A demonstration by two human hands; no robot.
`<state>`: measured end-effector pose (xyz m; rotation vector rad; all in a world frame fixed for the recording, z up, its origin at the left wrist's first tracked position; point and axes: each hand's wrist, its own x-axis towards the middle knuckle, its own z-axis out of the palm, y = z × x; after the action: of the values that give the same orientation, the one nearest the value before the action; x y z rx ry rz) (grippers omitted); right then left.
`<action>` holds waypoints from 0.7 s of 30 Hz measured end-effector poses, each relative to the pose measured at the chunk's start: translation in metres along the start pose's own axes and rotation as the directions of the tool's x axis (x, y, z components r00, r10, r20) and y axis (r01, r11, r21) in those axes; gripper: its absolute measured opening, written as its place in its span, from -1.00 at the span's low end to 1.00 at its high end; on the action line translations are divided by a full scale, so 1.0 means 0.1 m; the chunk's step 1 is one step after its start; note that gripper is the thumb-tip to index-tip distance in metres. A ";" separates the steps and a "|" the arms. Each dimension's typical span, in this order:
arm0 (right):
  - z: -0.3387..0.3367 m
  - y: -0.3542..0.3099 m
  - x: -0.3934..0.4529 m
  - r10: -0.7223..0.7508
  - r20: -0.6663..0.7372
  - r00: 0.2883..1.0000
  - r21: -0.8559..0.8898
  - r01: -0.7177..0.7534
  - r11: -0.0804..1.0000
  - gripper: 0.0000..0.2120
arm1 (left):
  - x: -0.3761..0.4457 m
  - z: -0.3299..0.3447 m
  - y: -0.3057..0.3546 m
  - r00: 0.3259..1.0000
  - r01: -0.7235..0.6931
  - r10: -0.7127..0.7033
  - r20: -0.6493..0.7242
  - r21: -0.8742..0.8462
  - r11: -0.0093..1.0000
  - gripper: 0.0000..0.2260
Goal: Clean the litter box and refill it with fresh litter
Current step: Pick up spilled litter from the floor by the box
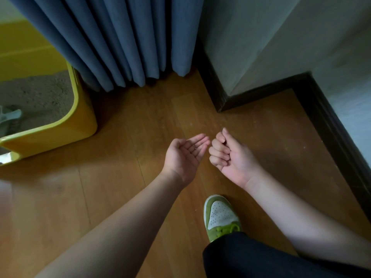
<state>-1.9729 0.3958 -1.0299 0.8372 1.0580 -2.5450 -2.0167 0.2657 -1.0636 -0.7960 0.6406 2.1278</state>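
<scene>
A yellow litter box (66, 129) stands on the wooden floor at the left, filled with grey litter (38, 97). A pale scoop (9, 115) lies in the litter at the frame's left edge, partly cut off. My left hand (185, 155) hovers palm up over the floor, fingers straight and together, with a few tiny grains on them. My right hand (226, 155) is right beside it with fingers curled into a loose fist, thumb up; I see nothing held in it. Both hands are well to the right of the box.
Blue curtains (124, 41) hang behind the box down to the floor. A pale wall with a dark skirting board (261, 91) forms a corner at the right. My green and white shoe (220, 215) and dark trouser leg (261, 257) are below the hands.
</scene>
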 end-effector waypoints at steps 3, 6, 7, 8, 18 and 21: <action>0.04 -0.06 -0.03 0.025 0.107 0.994 0.123 -0.039 0.992 -0.71 | -0.04 0.08 0.03 1.000 -0.004 0.004 0.029 -0.007 1.000 -0.54; 0.12 -0.11 -0.02 0.002 0.126 0.992 0.159 -0.022 0.987 -0.75 | -0.06 0.18 0.10 0.998 -0.023 0.023 0.056 0.008 1.000 -0.54; 0.16 -0.14 -0.01 -0.011 0.116 0.993 0.175 -0.010 0.984 -0.73 | -0.07 0.21 0.12 0.998 -0.029 0.029 0.061 0.003 1.000 -0.54; 0.19 -0.16 -0.01 -0.025 0.090 0.996 0.197 0.007 0.980 -0.71 | -0.08 0.24 0.14 0.997 -0.034 0.034 0.067 -0.008 0.999 -0.55; 0.40 -0.40 0.08 -0.161 -0.382 0.910 0.259 0.273 0.927 -0.76 | -0.28 0.42 0.14 0.991 -0.129 0.131 -0.009 -0.211 0.969 -0.58; 0.59 -0.40 0.14 -0.150 -0.392 0.908 0.261 0.266 0.928 -0.78 | -0.39 0.46 0.21 0.987 -0.159 0.152 -0.046 -0.310 0.937 -0.58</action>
<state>-2.0260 0.3814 -0.9818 1.3984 0.8932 -2.8584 -2.0281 0.2651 -1.0007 -0.9664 0.3903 2.4064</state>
